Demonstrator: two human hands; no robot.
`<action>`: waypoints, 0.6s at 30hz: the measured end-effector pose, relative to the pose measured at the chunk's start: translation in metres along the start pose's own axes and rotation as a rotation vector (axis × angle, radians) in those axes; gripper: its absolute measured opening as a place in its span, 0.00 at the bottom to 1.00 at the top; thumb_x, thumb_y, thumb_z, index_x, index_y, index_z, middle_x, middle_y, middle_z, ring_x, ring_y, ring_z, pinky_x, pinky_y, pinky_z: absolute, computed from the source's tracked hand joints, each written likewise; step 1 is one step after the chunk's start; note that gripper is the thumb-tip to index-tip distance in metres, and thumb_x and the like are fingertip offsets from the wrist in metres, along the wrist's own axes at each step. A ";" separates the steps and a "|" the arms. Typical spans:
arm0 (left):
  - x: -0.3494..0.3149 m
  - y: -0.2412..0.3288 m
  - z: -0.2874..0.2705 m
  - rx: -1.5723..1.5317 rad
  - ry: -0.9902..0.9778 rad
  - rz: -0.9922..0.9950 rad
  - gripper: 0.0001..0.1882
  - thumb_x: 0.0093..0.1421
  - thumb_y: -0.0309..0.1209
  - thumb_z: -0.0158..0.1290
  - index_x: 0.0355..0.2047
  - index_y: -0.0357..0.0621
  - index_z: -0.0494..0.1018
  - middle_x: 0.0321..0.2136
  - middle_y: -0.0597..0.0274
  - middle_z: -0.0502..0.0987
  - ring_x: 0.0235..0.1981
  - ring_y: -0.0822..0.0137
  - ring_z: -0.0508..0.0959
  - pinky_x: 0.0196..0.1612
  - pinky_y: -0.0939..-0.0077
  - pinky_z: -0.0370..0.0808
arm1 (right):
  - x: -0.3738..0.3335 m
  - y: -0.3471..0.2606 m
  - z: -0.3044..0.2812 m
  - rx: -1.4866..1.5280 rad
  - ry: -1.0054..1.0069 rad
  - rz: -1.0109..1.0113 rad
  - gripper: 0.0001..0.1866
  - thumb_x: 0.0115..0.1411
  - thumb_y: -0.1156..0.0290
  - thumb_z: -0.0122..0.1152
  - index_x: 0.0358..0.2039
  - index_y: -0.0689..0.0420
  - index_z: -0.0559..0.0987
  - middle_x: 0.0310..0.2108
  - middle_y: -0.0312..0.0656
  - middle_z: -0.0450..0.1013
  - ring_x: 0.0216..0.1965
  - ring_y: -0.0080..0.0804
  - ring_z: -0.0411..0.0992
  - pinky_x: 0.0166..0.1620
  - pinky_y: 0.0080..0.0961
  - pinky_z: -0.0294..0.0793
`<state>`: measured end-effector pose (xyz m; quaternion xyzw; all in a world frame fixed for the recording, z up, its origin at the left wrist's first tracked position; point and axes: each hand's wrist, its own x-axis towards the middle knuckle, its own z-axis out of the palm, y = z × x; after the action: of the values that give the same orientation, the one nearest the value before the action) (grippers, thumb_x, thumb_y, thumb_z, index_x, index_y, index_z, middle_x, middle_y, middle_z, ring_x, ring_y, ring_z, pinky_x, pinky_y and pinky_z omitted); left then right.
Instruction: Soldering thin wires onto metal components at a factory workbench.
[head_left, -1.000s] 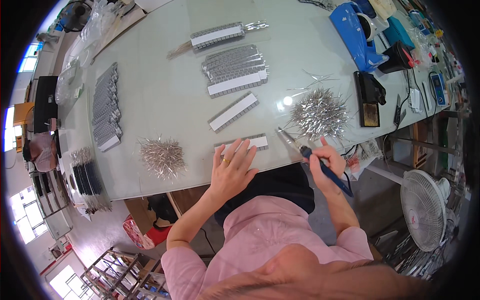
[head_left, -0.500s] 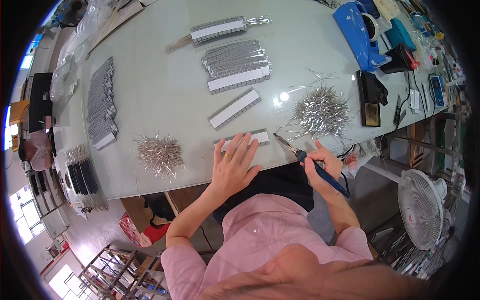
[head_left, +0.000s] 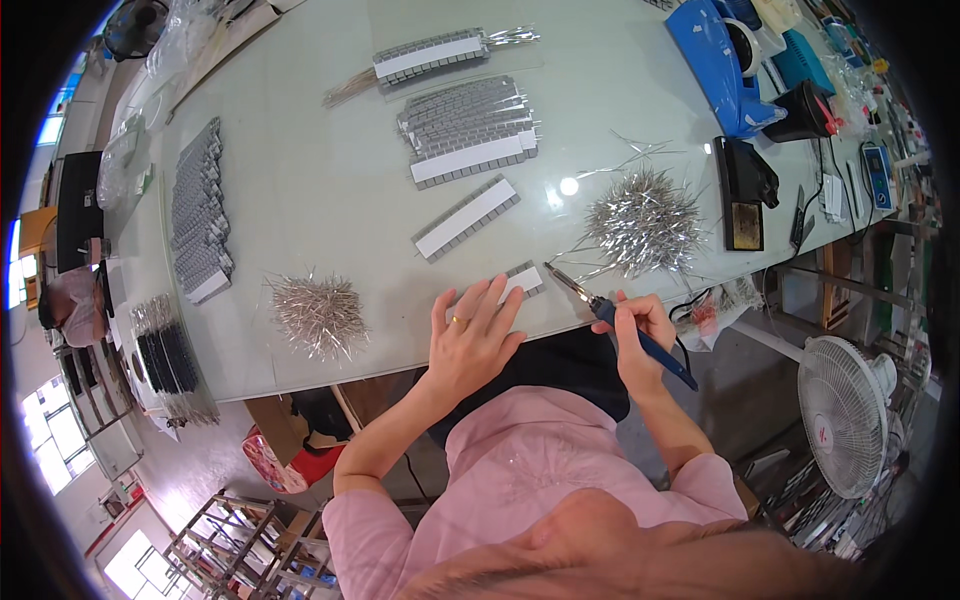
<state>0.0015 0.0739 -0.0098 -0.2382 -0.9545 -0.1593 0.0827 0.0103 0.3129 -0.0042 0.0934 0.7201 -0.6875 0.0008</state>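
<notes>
My left hand (head_left: 470,335) lies with its fingers stretched out and slightly apart over a grey-edged white strip (head_left: 522,280) near the table's front edge. Only the strip's right end shows clearly; the fingers hide much of the rest. My right hand (head_left: 642,338) is wrapped round the dark blue handle of a soldering iron (head_left: 602,309). Its metal tip points up and left, close to the strip's right end; whether they touch I cannot tell. Just beyond lies another such strip (head_left: 467,218), set at a slant.
Piles of thin silvery wire pins lie at right (head_left: 645,222) and left (head_left: 320,313). Stacked grey strips (head_left: 470,130) sit farther back, more strips (head_left: 202,215) at left. A black soldering stand (head_left: 738,190) and blue tape dispenser (head_left: 715,70) are at right; a fan (head_left: 842,418) stands beside the table.
The strip under my left hand has turned to a steeper slant, and the hand has shifted slightly right. My right hand's fingers have moved along the iron's handle; its tip has stayed nearly in place.
</notes>
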 end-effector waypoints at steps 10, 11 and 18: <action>0.001 0.004 -0.002 0.016 -0.011 -0.033 0.29 0.52 0.40 0.61 0.55 0.51 0.73 0.59 0.62 0.68 0.56 0.63 0.68 0.59 0.52 0.58 | 0.001 -0.003 0.002 0.012 0.002 0.001 0.04 0.66 0.75 0.51 0.33 0.60 0.69 0.26 0.38 0.74 0.26 0.24 0.77 0.64 0.36 0.62; 0.001 0.004 -0.002 0.009 -0.016 -0.033 0.29 0.52 0.40 0.61 0.56 0.51 0.72 0.59 0.61 0.68 0.57 0.63 0.67 0.59 0.52 0.58 | 0.002 -0.003 0.001 0.011 0.002 0.001 0.04 0.66 0.75 0.51 0.33 0.60 0.69 0.26 0.38 0.74 0.26 0.24 0.77 0.64 0.36 0.62; 0.001 0.001 0.001 -0.011 -0.006 -0.023 0.29 0.52 0.39 0.61 0.56 0.51 0.72 0.60 0.61 0.68 0.57 0.63 0.67 0.58 0.51 0.58 | 0.002 -0.005 0.001 0.006 -0.011 -0.011 0.04 0.65 0.76 0.53 0.33 0.60 0.69 0.25 0.37 0.74 0.27 0.23 0.78 0.65 0.34 0.61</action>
<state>0.0013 0.0759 -0.0101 -0.2283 -0.9565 -0.1649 0.0766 0.0072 0.3119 -0.0001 0.0858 0.7186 -0.6901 0.0009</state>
